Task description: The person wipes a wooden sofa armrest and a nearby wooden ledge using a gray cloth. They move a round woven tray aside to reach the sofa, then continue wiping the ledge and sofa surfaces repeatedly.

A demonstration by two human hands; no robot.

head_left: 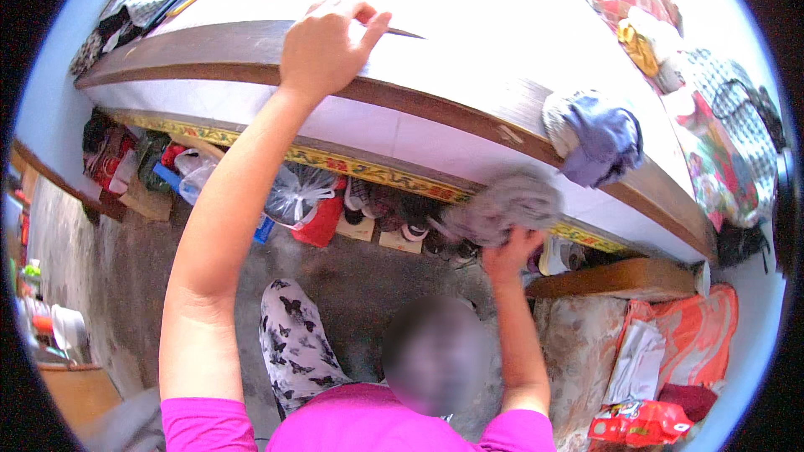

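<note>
My left hand (pixel 322 48) rests at the front edge of a wide brown wooden ledge (pixel 201 50), its fingers curled in. What is in those fingers, if anything, is hidden; a thin dark streak shows on the bright top beside the thumb. Lower and to the right, my right hand (pixel 512 251) grips a bunched grey cloth (pixel 507 203), blurred by motion, in front of the ledge's face. Up and to the right of that cloth, a crumpled blue and grey garment (pixel 596 136) hangs over the ledge edge, touched by neither hand.
Under the ledge stand shoes (pixel 412 230), a tied clear plastic bag (pixel 300 194) and a red bag (pixel 322 222). A brown wooden board (pixel 620 278) lies at the right, near an orange-and-white cloth (pixel 699 331) and a red packet (pixel 641 423). Clothes (pixel 720 109) pile at the far right.
</note>
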